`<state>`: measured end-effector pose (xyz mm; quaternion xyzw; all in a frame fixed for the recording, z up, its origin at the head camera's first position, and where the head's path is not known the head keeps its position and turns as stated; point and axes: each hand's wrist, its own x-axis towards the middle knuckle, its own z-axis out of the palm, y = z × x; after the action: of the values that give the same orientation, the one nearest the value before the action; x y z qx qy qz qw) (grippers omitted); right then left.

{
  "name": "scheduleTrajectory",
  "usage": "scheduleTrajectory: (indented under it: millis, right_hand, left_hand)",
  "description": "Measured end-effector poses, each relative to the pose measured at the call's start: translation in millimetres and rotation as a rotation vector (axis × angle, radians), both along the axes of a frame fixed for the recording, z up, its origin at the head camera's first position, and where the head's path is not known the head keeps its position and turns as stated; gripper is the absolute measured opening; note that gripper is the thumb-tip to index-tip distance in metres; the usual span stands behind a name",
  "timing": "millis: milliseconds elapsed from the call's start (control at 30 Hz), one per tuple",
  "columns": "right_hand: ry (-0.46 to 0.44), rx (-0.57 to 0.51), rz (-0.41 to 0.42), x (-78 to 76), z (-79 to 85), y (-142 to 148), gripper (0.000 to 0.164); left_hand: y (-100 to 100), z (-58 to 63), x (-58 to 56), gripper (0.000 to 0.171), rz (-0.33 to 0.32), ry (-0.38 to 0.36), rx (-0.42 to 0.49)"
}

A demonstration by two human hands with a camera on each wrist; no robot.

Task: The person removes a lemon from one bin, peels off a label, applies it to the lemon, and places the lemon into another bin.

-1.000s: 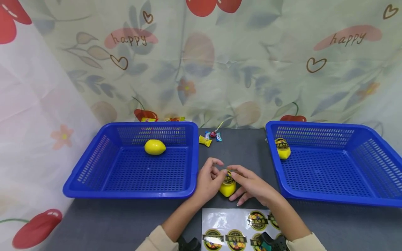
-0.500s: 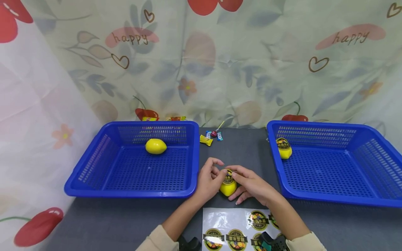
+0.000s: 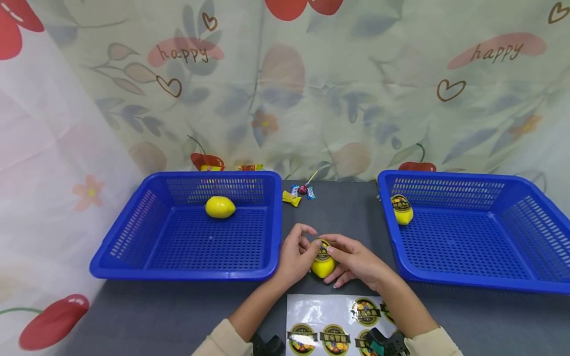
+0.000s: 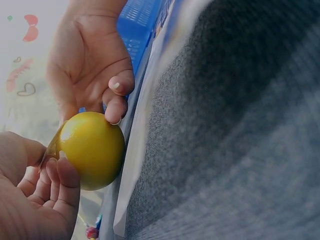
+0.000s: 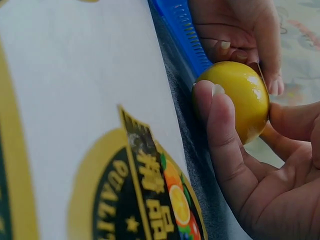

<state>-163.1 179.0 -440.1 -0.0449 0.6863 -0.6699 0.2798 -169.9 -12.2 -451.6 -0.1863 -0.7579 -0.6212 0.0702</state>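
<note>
Between the two hands at the middle of the head view is a yellow lemon [image 3: 323, 268] with a round black-and-gold sticker [image 3: 322, 253] on its upper side. My right hand [image 3: 359, 261] holds the lemon, thumb on one side and fingers on the other, as the right wrist view shows. At the lemon's left my left hand [image 3: 294, 257] pinches the edge of the sticker between thumb and curled fingers. That edge stands out from the peel as a thin brown flap in the left wrist view.
A sheet of several stickers [image 3: 311, 309] lies in front of the hands. The left blue basket [image 3: 187, 275] contains a plain lemon [image 3: 220, 207]; the right blue basket [image 3: 481, 283] contains a stickered lemon [image 3: 403, 213]. Wrapped candies [image 3: 291, 199] and a lollipop [image 3: 303, 189] lie behind.
The lemon has tilted slightly, and my right thumb has shifted a little left over the sticker. Otherwise the hands and baskets stay nearly in place.
</note>
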Motion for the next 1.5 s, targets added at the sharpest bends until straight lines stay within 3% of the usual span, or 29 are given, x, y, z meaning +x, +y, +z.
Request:
scheduleTrajectory:
  millis: [233,500,667,833,967,1167,1400,1500]
  right_hand:
    - [-0.015,-0.028,-0.002,-0.3,-0.9,1.1,0.049]
    - [-0.011,-0.041,-0.026,-0.4,-4.9,-0.2,0.048]
    - [-0.020,-0.046,-0.038,-0.8,-6.8,0.8,0.049]
    - [-0.021,-0.059,-0.040,-1.8,-8.5,2.0,0.049]
    - [-0.015,-0.059,-0.037,-2.6,-8.9,1.8,0.049]
    - [-0.018,-0.054,-0.044,-2.8,-8.8,1.2,0.046]
    - [-0.016,-0.049,-0.042,-3.4,-9.6,1.3,0.048]
    - [-0.013,-0.040,-0.042,-3.6,-9.2,1.1,0.048]
  left_hand:
    - [0.2,-3.3,-2.3,0.017,-0.003,-0.004,-0.004]
    - [-3.2,-5.2,-3.7,0.016,-0.052,-0.027,-0.001]
    - [-5.0,-2.8,-4.6,0.017,-0.053,0.052,-0.060]
    - [-6.1,-1.3,-5.7,0.018,-0.007,0.170,-0.135]
    - [-6.2,-1.9,-6.2,0.018,0.029,0.194,-0.164]
    - [-5.0,-5.7,-4.0,0.014,0.052,0.170,-0.194]
    - [-4.8,-5.9,-4.2,0.010,0.027,0.063,-0.173]
    - [-5.0,-6.4,-5.0,0.010,0.021,0.051,-0.157]
